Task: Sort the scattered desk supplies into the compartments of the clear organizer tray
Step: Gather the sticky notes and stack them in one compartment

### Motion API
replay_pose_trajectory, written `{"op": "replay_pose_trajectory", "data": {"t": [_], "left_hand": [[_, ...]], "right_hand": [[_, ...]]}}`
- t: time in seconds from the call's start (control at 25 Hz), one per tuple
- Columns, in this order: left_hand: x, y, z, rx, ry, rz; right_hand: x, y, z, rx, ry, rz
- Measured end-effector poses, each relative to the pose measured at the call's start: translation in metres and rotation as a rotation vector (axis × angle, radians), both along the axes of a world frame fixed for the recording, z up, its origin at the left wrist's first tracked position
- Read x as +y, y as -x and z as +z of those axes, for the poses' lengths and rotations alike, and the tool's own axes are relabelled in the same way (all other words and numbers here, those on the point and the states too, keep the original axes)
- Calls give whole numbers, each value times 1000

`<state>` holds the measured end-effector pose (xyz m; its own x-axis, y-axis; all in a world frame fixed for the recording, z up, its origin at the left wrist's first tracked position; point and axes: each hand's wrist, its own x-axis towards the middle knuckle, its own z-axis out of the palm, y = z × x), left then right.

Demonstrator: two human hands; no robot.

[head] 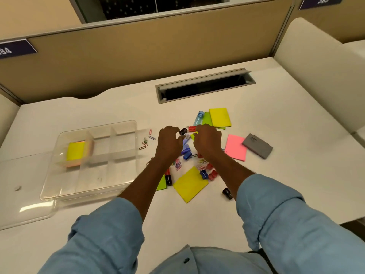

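The clear organizer tray lies at the left with a stack of yellow and pink sticky notes in one compartment. Scattered at the centre are coloured paper clips, small blue, red and black sharpeners, yellow note pads and a blue highlighter. My left hand hovers over the pile with curled fingers, its fingertips at a small black piece; whether it grips it is unclear. My right hand is beside it, fingers loosely curved down next to a red piece.
A pink note and a grey case lie to the right. A clear lid sits under the tray's near left side. An open cable slot runs along the back of the desk, with partition walls behind and to the right.
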<state>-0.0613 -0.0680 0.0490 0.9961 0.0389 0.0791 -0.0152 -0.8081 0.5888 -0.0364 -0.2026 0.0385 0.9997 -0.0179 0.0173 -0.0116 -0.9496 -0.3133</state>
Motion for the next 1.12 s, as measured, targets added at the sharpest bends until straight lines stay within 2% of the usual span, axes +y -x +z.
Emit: {"op": "replay_pose_trajectory", "data": {"t": [0.32, 0.52, 0.88, 1.12], "left_hand": [[-61, -23, -10, 226, -24, -50], [-87, -44, -9, 310, 18, -2], [-111, -94, -15, 345, 26, 81], [-100, -109, -20, 286, 115, 139]], "right_hand": [[-85, -17, -8, 151, 4, -19], [-121, -42, -13, 203, -129, -93], [-126, -103, -23, 286, -334, -228], [-109, -120, -35, 317, -242, -342]]}}
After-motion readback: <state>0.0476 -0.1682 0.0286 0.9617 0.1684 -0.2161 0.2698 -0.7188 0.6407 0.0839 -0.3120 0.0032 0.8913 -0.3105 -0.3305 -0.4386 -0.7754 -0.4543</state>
